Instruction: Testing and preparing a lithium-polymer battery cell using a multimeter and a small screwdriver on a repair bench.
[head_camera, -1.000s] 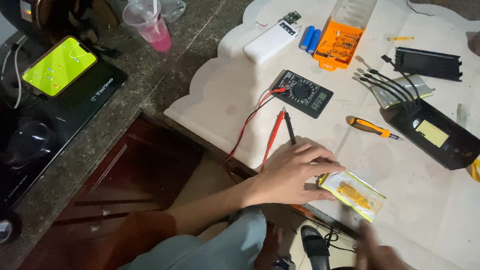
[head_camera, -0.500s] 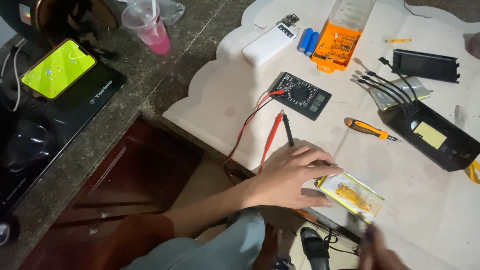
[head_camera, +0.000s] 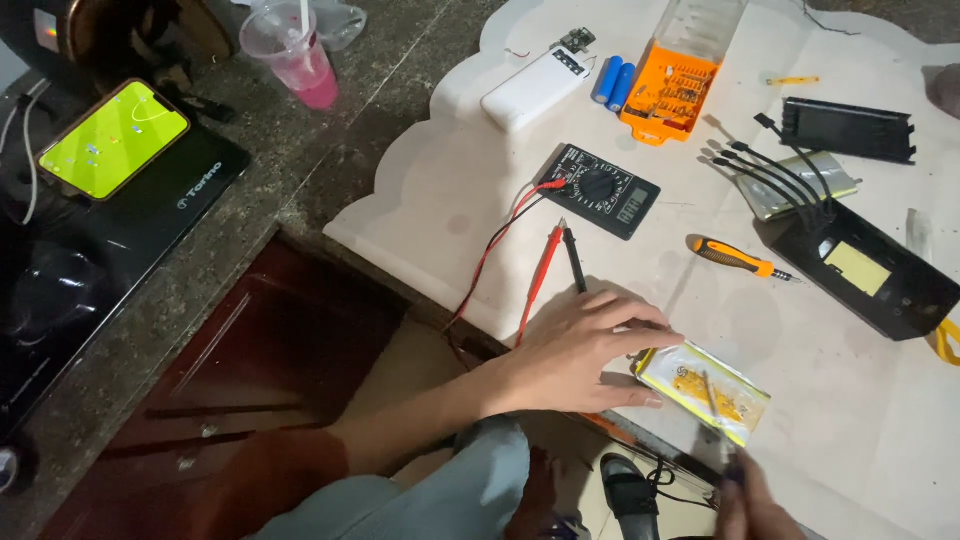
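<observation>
Fingers of my left hand (head_camera: 575, 350) are lying flat, pinning the yellow battery pouch (head_camera: 705, 390); my right hand (head_camera: 755, 505) is gripping a thin tool (head_camera: 712, 400) touching it.

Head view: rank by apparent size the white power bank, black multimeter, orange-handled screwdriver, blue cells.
1. Black multimeter and white power bank: look about alike, and the multimeter is nearer the camera, so unranked.
2. Orange-handled screwdriver.
3. Blue cells, the pair together smallest.
</observation>
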